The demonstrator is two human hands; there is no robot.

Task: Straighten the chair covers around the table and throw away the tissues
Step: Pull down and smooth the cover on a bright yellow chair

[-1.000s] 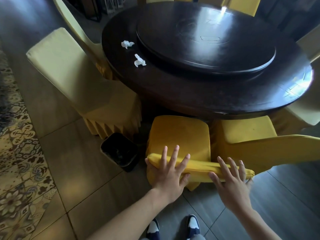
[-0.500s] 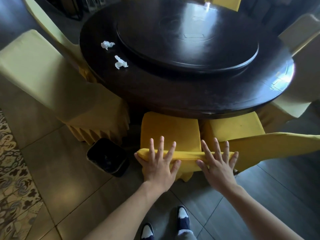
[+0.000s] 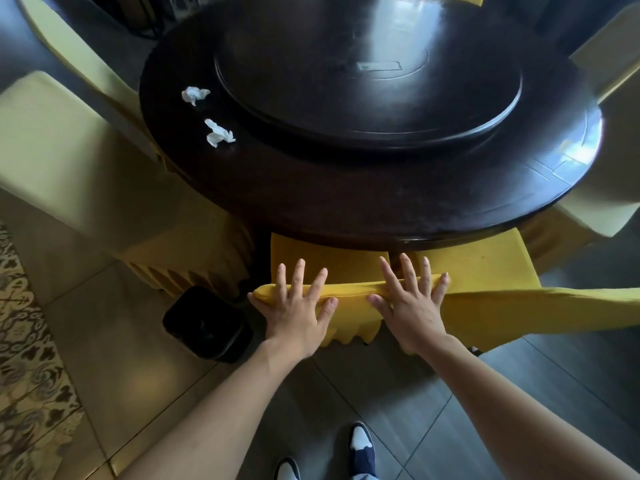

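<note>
The round dark desk (image 3: 346, 202) stood on grey floor tiles (image 3: 398, 393), patterned carpet (image 3: 24, 341) at left. Two tissues (image 3: 219, 133) lay on its left side. My left hand (image 3: 298, 306) and right hand (image 3: 412, 303) were spread flat on the yellow chair cover (image 3: 349, 292); its seat was partly hidden under the desk.

The table (image 3: 346, 209) hides most of the near chair's seat (image 3: 325, 258). The left hand (image 3: 298, 310) and right hand (image 3: 412, 306) cover parts of the chair cover (image 3: 349, 289). Chairs at upper right (image 3: 609, 53) and left (image 3: 45, 140) run off the frame. The bin's (image 3: 207, 323) contents are too dark to tell.
</note>
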